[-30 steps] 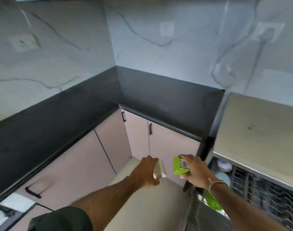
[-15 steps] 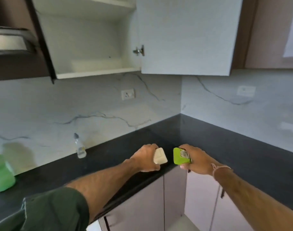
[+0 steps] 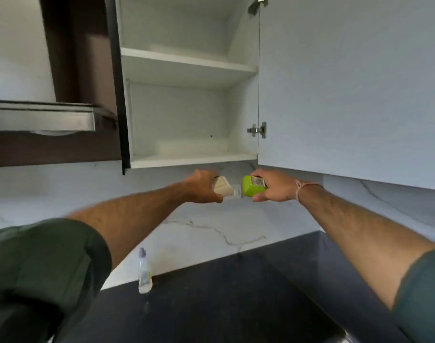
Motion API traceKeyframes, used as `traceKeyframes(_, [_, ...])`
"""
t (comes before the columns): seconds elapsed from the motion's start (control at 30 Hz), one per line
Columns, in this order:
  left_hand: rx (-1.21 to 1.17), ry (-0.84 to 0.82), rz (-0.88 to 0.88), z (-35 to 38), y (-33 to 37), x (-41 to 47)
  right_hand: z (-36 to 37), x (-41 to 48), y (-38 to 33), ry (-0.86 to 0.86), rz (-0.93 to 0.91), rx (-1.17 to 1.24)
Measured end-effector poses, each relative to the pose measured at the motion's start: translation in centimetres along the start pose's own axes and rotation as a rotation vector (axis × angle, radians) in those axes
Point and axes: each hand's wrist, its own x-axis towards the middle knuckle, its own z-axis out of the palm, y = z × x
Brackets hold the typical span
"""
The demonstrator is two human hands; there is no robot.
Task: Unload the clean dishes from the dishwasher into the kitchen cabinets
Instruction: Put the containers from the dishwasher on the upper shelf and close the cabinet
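Note:
My left hand (image 3: 201,186) grips a small cream-coloured cup (image 3: 223,186). Beside it, my right hand (image 3: 273,185) grips a lime-green cup (image 3: 251,186) with a label on its side. Both hands are raised just below the open wall cabinet (image 3: 191,159), whose two white shelves hold nothing that I can see. The cabinet's door (image 3: 347,82) stands open to the right, above my right hand. The dishwasher is out of view.
A dark range hood (image 3: 45,117) hangs to the left of the cabinet. A small clear bottle (image 3: 144,273) stands on the black countertop (image 3: 236,305) against the marble wall. A wall socket sits behind the two cups.
My view has swung up from the dishwasher and lower cabinets to the open wall cabinet. Both hands have risen with their cups to just under its bottom shelf.

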Motion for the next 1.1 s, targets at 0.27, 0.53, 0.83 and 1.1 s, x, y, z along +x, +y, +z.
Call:
traceKeyframes(0.27, [-0.028,0.127,-0.144,-3.3,-4.2,10.0,-3.7,14.4,3.4,0.07,-0.116,-0.123])
traceKeyframes(0.53, [-0.098,-0.004,-0.234,-2.3,-9.0,19.6,-2.8,25.2,5.2,0.025,-0.139,-0.194])
traceKeyframes(0.83, [-0.174,-0.225,-0.216,0.0,-12.2,29.9,-1.9,35.7,5.9,-0.322,0.004,-0.217])
traceKeyframes(1.1, [-0.076,-0.252,-0.171,2.1,-13.7,36.1,-0.5,41.7,6.9,-0.356,0.043,-0.481])
